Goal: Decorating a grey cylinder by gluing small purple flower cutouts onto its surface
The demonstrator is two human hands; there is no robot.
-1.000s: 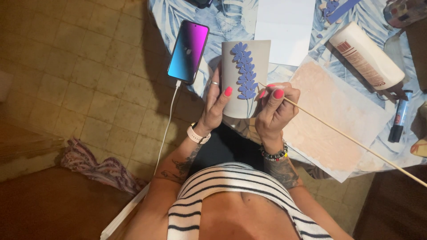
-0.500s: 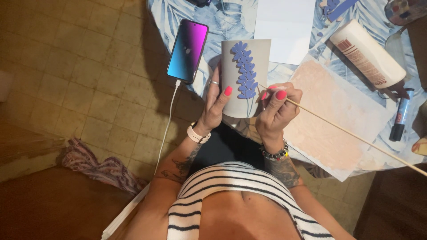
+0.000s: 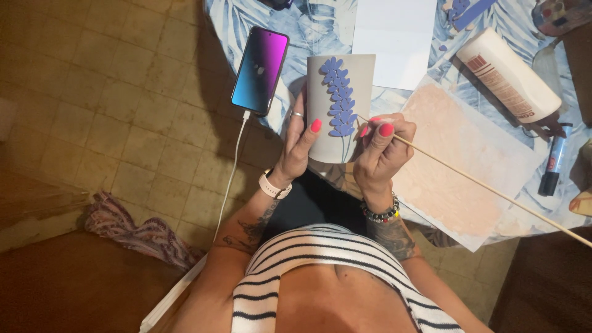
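A leaf-print table (image 3: pixel 246 24) is seen, a phone (image 3: pixel 260 69) at ten o'clock, white bottle (image 3: pixel 507 74) (lying flat) at two, black marker (image 3: pixel 553 161) at three.

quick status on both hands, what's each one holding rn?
Left hand: closed around the grey cup with the purple flower relief, holding it from the side.
Right hand: closed, pinching a thin wooden stick, tip at the flower.

The cup (image 3: pixel 338 111) sits between the fingers of the left hand (image 3: pixel 300 145) and those of the right hand (image 3: pixel 379 151), whose fingertips pinch a stick (image 3: pixel 487 188) running off to their right. A phone (image 3: pixel 260 69) lies left of the left fingers. A bottle (image 3: pixel 509 74) and a marker (image 3: pixel 553 161) lie well right of the right fingers, the bottle farther out on the table (image 3: pixel 296 24).
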